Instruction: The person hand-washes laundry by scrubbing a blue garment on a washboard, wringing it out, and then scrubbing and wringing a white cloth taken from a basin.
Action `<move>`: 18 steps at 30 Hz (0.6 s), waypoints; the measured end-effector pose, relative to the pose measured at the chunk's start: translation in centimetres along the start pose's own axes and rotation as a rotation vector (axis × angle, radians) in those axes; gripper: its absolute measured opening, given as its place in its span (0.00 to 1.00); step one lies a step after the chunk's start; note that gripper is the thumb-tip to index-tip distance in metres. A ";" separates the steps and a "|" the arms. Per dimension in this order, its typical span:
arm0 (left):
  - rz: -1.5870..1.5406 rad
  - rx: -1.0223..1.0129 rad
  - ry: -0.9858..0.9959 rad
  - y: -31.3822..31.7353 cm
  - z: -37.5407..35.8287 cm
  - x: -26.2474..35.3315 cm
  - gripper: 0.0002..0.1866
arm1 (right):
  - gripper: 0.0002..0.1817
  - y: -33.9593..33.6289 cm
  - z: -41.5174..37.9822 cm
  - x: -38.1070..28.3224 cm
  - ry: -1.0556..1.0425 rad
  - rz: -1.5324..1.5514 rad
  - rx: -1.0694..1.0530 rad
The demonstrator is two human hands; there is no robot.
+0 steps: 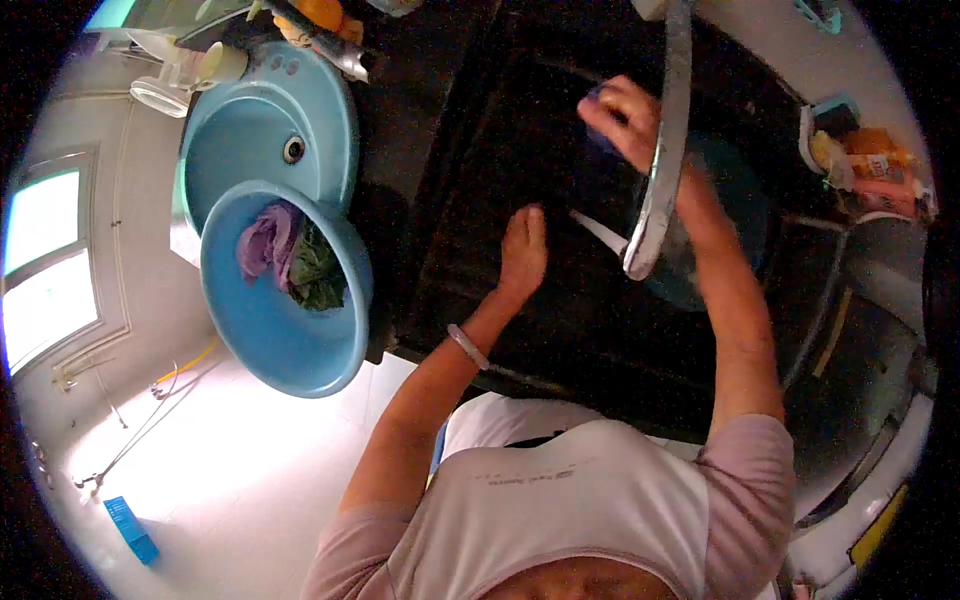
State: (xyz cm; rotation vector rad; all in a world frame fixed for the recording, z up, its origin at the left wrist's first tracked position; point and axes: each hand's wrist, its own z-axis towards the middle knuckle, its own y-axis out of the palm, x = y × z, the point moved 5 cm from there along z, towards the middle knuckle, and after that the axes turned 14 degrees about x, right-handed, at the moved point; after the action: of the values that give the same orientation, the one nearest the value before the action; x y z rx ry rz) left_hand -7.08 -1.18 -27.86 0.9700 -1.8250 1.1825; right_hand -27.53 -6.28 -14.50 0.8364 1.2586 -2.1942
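My right hand (pixel 627 122) is closed around a dark purple-blue thing (pixel 598 110), mostly covered by the fingers, over a very dark sink area. I cannot make out its kind. Lower and to the left, my left hand (pixel 522 250) rests on the dark surface (pixel 450 270) with its fingers pressed together. Whatever those fingers grip is lost in the dark. A pale faucet spout (pixel 665 150) crosses in front of my right wrist. By its tip shows a narrow whitish streak (pixel 600 232). Under my right forearm sits a blue-green basin (pixel 735 175), partly hidden.
At left, a light-blue tub (pixel 280 365) holding purple and dark green cloth (pixel 318 270) leans against a blue washbasin (pixel 225 130). Bottles and packets (pixel 880 165) stand at right. A blue box (pixel 131 530) lies on the floor.
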 end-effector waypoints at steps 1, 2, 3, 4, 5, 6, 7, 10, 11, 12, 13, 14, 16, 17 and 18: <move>-0.316 -0.040 -0.254 0.4 -0.2 0.8 0.30 | 0.13 0.0 -0.1 -0.7 -0.061 0.022 -0.067; -0.432 -0.075 -0.366 0.8 -0.2 1.5 0.29 | 0.11 1.3 -1.7 -0.1 -0.082 -0.017 -0.067; -0.545 -0.109 -0.481 1.0 -0.2 2.0 0.29 | 0.09 2.2 -3.3 -0.5 -0.108 -0.009 -0.082; -0.655 -0.142 -0.596 1.1 -0.2 2.0 0.28 | 0.08 3.6 -5.6 -0.4 -0.122 -0.044 -0.148; -0.739 -0.198 -0.694 1.3 -0.4 1.7 0.26 | 0.09 4.9 -8.1 -0.6 -0.081 -0.138 -0.243; -0.820 -0.254 -0.793 1.4 -0.7 1.0 0.25 | 0.10 6.6 -11.3 -0.2 -0.055 -0.006 -0.337; -0.902 -0.317 -0.892 1.7 -1.4 0.5 0.23 | 0.12 7.2 -13.9 -0.6 -0.026 0.122 -0.430; -0.481 -0.164 -0.602 1.2 -2.3 -3.3 0.25 | 0.11 6.9 -13.0 0.3 0.198 0.020 -0.688; -0.447 -0.103 -0.698 0.4 -2.8 -1.8 0.29 | 0.10 6.7 -10.4 1.4 0.268 -0.171 -0.639; -0.354 -0.128 -0.657 -0.3 -3.3 0.2 0.29 | 0.10 6.9 -8.0 3.5 0.262 -0.271 -0.498; -0.266 -0.151 -0.609 -0.7 -3.9 1.6 0.30 | 0.11 7.1 -5.7 5.6 0.268 -0.365 -0.357; -0.180 -0.173 -0.558 -0.8 -4.6 2.3 0.30 | 0.13 7.0 -4.5 7.7 0.200 -0.365 -0.129; 0.273 -0.227 -0.219 -0.7 -5.9 -2.4 0.36 | 0.16 8.5 -3.3 9.9 0.194 -0.502 -0.047; 0.499 -0.258 -0.050 -0.6 -6.6 -4.1 0.39 | 0.18 9.3 -3.9 10.5 0.197 -0.568 -0.011; 0.659 -0.229 0.012 -0.9 -7.1 -2.5 0.43 | 0.19 10.3 -5.7 10.5 0.122 -0.558 0.024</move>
State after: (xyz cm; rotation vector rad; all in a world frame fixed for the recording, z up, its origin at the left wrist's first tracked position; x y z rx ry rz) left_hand -3.91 5.68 -27.62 0.2222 -2.2929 1.2973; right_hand -26.57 -7.10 -30.22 0.6937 1.6895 -2.6167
